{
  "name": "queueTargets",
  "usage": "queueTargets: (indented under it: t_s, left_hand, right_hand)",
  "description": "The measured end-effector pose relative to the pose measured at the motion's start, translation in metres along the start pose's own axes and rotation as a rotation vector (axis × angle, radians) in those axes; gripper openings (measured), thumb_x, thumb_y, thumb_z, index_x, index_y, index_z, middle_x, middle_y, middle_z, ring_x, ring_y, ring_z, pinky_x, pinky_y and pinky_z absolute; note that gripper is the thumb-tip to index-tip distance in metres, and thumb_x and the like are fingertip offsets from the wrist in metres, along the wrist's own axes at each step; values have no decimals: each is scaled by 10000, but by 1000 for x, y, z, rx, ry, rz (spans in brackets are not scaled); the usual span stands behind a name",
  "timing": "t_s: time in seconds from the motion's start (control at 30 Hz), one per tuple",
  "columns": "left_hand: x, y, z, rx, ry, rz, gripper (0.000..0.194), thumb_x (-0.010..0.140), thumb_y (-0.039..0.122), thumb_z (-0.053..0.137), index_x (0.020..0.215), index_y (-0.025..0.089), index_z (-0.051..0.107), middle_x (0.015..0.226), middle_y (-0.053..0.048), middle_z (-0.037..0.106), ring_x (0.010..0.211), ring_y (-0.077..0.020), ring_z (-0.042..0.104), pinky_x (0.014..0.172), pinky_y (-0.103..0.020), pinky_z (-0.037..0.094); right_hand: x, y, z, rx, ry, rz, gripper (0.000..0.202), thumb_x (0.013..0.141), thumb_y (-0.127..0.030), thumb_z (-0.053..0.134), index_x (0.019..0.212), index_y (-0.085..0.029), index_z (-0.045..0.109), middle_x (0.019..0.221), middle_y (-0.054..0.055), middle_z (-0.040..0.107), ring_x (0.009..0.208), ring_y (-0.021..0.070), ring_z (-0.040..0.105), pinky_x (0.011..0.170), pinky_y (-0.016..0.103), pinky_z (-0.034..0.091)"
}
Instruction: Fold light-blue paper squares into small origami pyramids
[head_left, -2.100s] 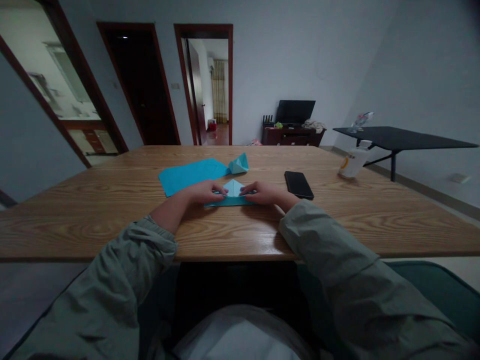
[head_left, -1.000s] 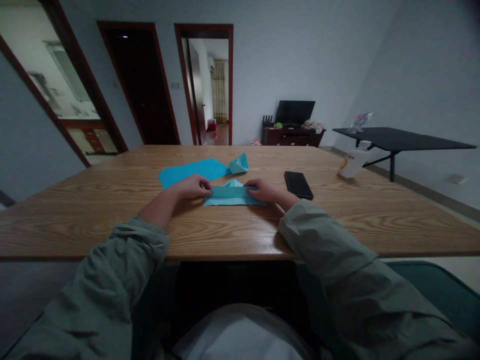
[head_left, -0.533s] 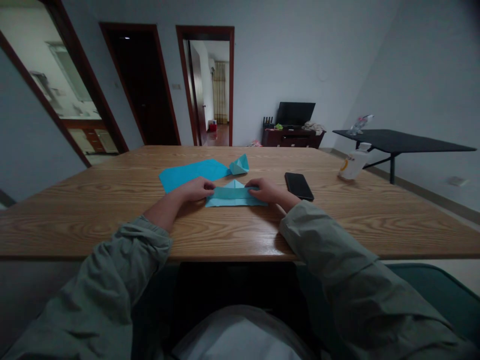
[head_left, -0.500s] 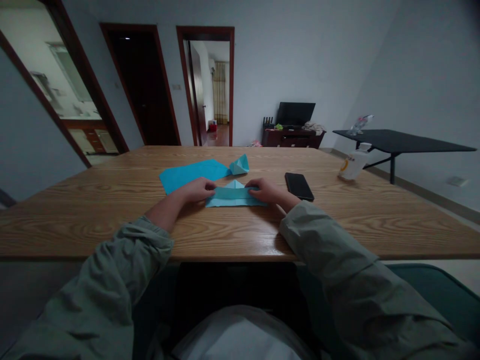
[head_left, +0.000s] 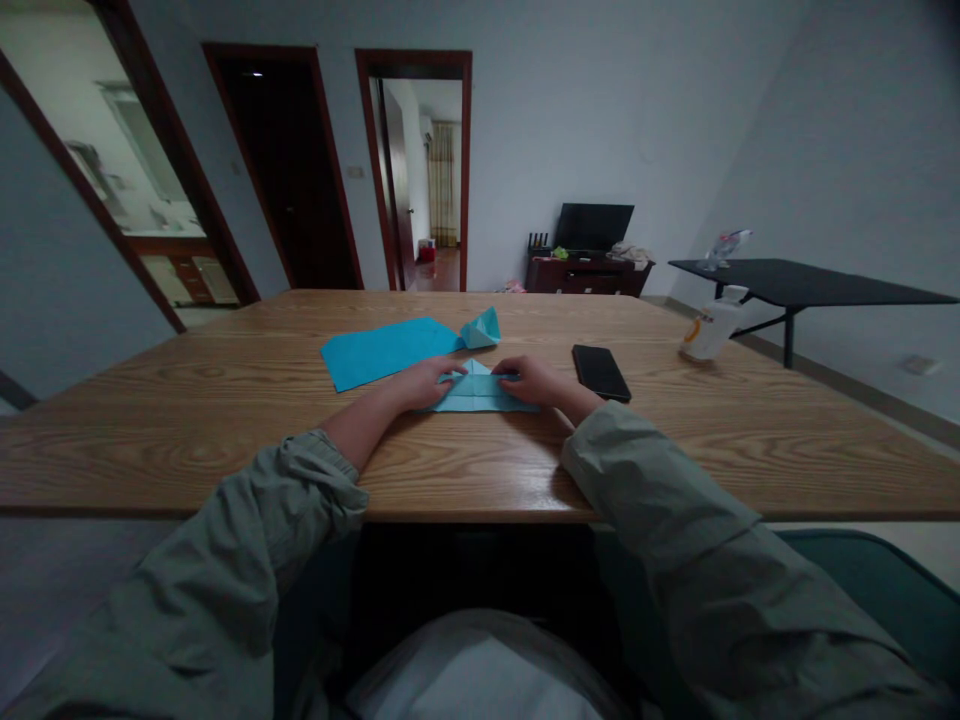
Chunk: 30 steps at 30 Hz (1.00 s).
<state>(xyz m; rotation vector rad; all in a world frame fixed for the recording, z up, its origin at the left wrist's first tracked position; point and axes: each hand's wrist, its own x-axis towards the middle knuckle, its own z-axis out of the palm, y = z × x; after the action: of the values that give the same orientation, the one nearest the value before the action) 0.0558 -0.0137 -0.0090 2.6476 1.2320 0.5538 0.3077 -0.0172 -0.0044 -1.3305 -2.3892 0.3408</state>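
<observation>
Clearly, the folded paper (head_left: 480, 399) lies left of the phone (head_left: 601, 373) on the bench (head_left: 480, 465), creased and peaked, seemingly unfinished. Left hand (head_left: 426, 382) and right hand (head_left: 529, 378) touch it; whether either grip pinches, I can't tell. Also left of the phone, a paper shape (head_left: 482, 328) looks complete, a blue sheet (head_left: 390, 350) unstarted.

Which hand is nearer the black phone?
Right. The right hand is just left of the black phone, at the right part of the folded paper. The left hand is farther left, at the paper's left part.
</observation>
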Motion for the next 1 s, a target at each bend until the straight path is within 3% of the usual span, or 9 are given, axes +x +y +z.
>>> queueTargets:
  t_s: [0.1,0.33,0.83,1.0]
  left_hand:
    - [-2,2,-2,10,-11,-12,413,855,353,505,1236,236,613,1309,-39,592,1189,-206,536,1047,-307,388]
    - [-3,3,-6,-60,-48,-80,445,824,370,566,1239,217,609,1278,-63,606,1156,-222,559,1031,-312,397]
    - [-2,-3,-3,-52,-28,-67,421,820,378,568,1206,221,626,1252,-61,619,1134,-228,567,984,-312,424]
    - [-2,-1,-4,-57,-31,-73,425,812,380,572,1199,214,628,1245,-66,621,1131,-230,565,986,-312,421]
  right_hand:
    - [0,-1,-3,8,6,18,307,805,-165,590,1099,-155,678,1048,70,701,877,170,630,754,223,463]
    - [-7,-10,-26,-82,176,284,204,820,-222,567,946,-138,705,834,67,698,686,138,595,573,211,391]
    - [-9,-12,-28,-1,44,271,240,816,-292,589,962,-142,705,856,79,693,661,142,585,553,218,390]
    - [-10,-13,-27,20,-14,274,255,789,-236,614,1016,-146,687,834,61,687,618,123,576,513,198,375]
